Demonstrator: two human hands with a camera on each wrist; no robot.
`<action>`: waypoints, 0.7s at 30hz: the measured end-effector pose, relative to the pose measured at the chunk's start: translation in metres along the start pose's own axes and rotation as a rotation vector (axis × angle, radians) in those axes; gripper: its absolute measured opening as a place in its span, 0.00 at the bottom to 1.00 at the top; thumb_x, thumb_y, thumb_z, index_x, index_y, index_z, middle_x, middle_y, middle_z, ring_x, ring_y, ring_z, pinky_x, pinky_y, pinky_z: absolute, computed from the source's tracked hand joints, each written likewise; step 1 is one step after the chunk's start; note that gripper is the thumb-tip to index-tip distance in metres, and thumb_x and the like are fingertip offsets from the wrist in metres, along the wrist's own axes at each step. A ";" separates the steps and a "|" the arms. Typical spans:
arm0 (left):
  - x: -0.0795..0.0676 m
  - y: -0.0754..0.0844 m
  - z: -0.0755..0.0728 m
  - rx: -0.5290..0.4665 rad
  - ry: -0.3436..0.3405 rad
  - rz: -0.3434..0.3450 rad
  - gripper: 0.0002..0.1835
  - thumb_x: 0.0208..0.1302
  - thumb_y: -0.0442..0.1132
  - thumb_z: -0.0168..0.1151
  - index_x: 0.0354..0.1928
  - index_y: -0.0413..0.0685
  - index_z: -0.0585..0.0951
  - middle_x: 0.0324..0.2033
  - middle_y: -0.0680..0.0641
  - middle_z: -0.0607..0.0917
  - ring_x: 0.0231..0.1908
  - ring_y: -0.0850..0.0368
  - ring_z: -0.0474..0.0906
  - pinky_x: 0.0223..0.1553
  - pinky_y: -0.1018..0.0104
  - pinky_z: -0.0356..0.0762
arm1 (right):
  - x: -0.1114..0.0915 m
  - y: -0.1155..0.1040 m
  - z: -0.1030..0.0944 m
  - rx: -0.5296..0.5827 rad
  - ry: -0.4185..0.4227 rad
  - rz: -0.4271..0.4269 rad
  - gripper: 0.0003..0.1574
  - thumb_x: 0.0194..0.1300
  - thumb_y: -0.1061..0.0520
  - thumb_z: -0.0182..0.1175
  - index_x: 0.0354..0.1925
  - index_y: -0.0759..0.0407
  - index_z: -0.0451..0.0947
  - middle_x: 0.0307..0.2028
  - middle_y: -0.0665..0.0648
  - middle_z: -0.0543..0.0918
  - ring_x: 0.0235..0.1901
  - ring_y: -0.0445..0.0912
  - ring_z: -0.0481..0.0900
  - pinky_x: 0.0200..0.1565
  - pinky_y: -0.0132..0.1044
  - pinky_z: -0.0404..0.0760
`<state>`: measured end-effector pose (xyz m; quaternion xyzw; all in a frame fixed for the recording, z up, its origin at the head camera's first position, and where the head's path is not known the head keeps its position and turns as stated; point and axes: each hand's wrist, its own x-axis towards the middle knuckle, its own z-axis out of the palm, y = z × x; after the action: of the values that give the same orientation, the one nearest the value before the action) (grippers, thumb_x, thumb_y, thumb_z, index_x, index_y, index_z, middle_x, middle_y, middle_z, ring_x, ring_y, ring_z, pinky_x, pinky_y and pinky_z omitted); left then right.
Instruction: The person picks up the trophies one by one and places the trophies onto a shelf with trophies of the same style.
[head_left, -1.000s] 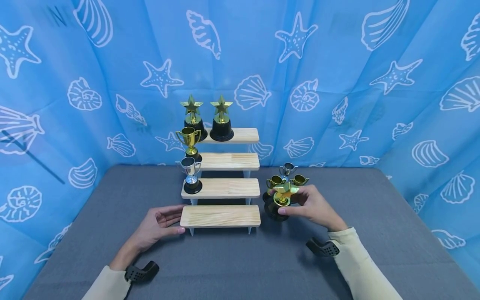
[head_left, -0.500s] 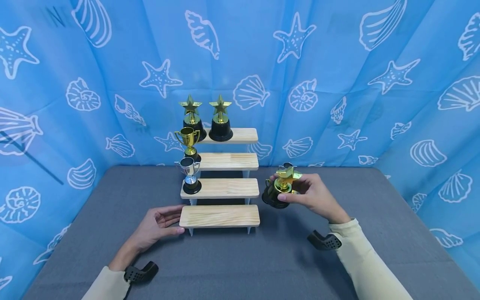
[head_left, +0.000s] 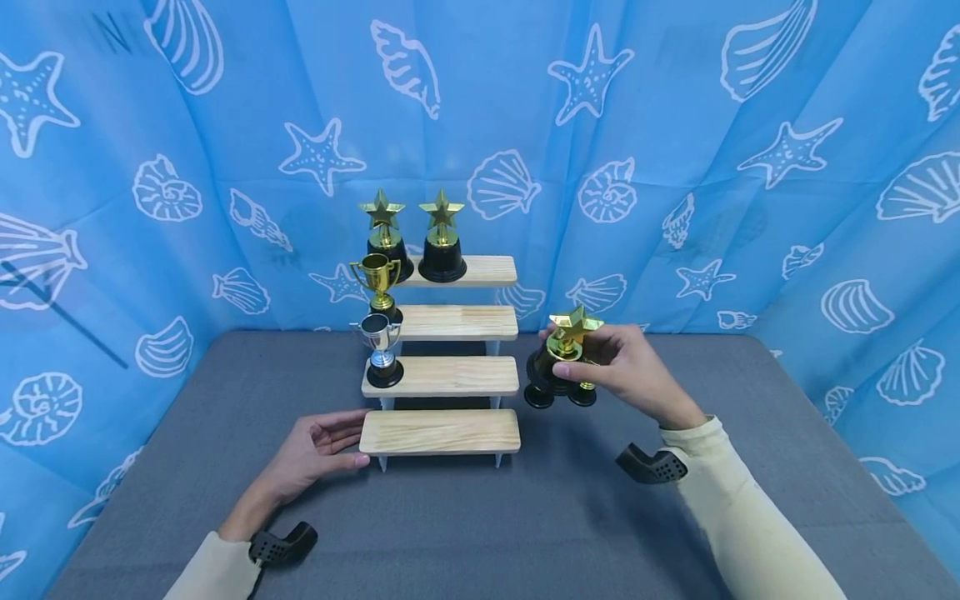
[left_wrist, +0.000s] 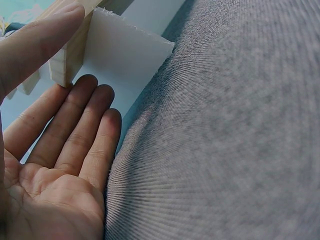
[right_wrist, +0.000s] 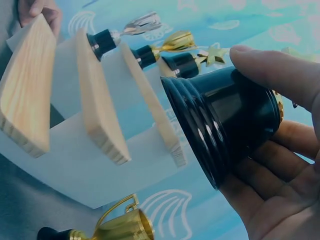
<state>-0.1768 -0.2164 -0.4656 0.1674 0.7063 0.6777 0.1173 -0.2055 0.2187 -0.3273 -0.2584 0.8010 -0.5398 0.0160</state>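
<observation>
My right hand (head_left: 637,375) grips a star trophy (head_left: 573,327) by its black base, tilted and lifted off the table to the right of a wooden step shelf (head_left: 440,432). In the right wrist view, thumb and fingers wrap round that smooth black base (right_wrist: 230,110). My left hand (head_left: 318,454) lies beside the lowest step's left end, fingers extended; in the left wrist view the fingertips (left_wrist: 86,82) meet the step's end and its white support (left_wrist: 125,52). Small cup trophies stand behind the held one, mostly hidden; a gold cup (right_wrist: 125,227) shows in the right wrist view.
Two star trophies (head_left: 442,242) occupy the top step's left and middle. A gold cup trophy (head_left: 380,279) and a silver cup trophy (head_left: 381,333) sit at the left ends of the two steps below. A blue shell-print curtain (head_left: 480,100) hangs behind the grey table (head_left: 480,533).
My right hand has raised the star trophy up and away from me, uncovering the black bases of cups behind it. The left hand stays at the lowest step.
</observation>
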 end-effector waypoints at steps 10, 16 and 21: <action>0.001 -0.002 -0.002 0.005 -0.001 -0.015 0.39 0.57 0.26 0.73 0.68 0.21 0.65 0.65 0.23 0.70 0.58 0.61 0.79 0.61 0.66 0.77 | 0.018 -0.014 -0.007 0.001 0.013 -0.008 0.25 0.67 0.58 0.69 0.60 0.63 0.80 0.57 0.60 0.83 0.51 0.52 0.85 0.52 0.40 0.87; 0.001 -0.003 -0.003 0.011 0.001 -0.025 0.39 0.57 0.27 0.73 0.68 0.22 0.65 0.65 0.23 0.70 0.58 0.62 0.79 0.61 0.67 0.77 | 0.030 -0.019 -0.011 -0.025 0.027 -0.007 0.26 0.67 0.56 0.69 0.61 0.63 0.80 0.57 0.60 0.84 0.51 0.50 0.85 0.51 0.38 0.87; 0.001 -0.003 -0.002 0.016 -0.002 -0.017 0.39 0.58 0.27 0.73 0.68 0.21 0.65 0.64 0.22 0.71 0.58 0.62 0.79 0.61 0.67 0.77 | 0.041 -0.022 -0.013 -0.002 0.027 -0.018 0.28 0.67 0.55 0.69 0.62 0.64 0.79 0.58 0.60 0.83 0.53 0.50 0.84 0.53 0.37 0.86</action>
<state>-0.1787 -0.2184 -0.4684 0.1628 0.7130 0.6709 0.1225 -0.2363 0.2061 -0.2921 -0.2585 0.7993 -0.5426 0.0002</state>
